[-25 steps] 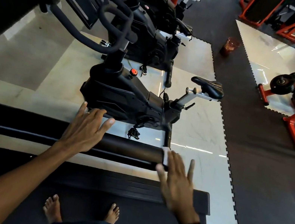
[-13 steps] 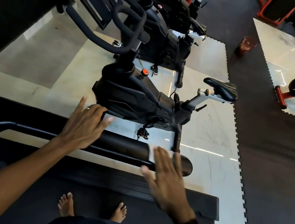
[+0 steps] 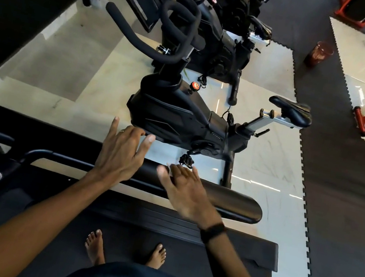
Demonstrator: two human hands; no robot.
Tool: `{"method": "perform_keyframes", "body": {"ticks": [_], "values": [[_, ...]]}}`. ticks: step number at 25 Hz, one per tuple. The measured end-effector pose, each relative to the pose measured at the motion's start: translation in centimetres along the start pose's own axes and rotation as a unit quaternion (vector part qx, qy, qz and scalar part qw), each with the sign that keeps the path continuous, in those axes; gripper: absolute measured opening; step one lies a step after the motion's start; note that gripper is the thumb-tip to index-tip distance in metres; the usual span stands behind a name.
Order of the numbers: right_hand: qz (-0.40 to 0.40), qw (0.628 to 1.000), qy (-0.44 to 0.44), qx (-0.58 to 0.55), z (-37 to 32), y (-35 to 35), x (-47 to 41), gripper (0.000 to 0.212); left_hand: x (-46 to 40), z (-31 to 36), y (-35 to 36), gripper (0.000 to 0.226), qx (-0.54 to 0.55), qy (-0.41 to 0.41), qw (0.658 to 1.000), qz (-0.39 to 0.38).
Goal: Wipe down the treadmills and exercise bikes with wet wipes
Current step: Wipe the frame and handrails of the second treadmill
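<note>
Two bikes beyond rail, seemingly unwiped. Left hand flat, fingers straight, on rail. Right hand flat beside it, pressing wipe, barely visible, onto rail. Wiping mid-rail; bikes left.

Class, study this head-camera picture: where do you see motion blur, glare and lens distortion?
Head view: the right hand is smeared by motion blur while the left hand stays sharp; bright streaks of glare lie on the pale floor tiles; the wide lens bends the treadmill handrail and room edges.
</note>
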State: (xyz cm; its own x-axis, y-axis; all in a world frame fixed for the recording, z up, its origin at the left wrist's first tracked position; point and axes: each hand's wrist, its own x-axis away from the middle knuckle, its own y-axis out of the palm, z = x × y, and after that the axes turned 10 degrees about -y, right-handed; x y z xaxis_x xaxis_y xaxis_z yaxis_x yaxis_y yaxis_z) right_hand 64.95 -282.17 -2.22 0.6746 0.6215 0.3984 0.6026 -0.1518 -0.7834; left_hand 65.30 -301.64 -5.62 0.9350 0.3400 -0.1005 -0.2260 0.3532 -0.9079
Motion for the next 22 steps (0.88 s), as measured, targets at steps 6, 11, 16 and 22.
{"method": "perform_keyframes", "body": {"ticks": [6, 11, 16, 22], "values": [[0.063, 0.989, 0.097, 0.093, 7.8, -0.8, 10.1, 0.089, -0.1, 0.2, -0.2, 0.084, -0.001, 0.01, 1.0, -0.007], [-0.046, 0.978, 0.204, 0.019, 7.0, -3.6, 1.2, 0.127, 0.0, 0.2, -0.5, 0.084, 0.009, 0.018, 1.0, -0.01], [0.067, 0.992, -0.036, 0.105, -6.1, 3.2, -0.1, 0.092, -0.1, -0.5, -1.0, 0.078, 0.123, -0.031, 0.992, -0.005], [0.196, 0.97, 0.071, 0.126, 5.8, 3.2, 10.1, 0.083, -1.0, -6.4, -3.8, 0.07, -0.006, 0.008, 1.0, 0.007]]}}
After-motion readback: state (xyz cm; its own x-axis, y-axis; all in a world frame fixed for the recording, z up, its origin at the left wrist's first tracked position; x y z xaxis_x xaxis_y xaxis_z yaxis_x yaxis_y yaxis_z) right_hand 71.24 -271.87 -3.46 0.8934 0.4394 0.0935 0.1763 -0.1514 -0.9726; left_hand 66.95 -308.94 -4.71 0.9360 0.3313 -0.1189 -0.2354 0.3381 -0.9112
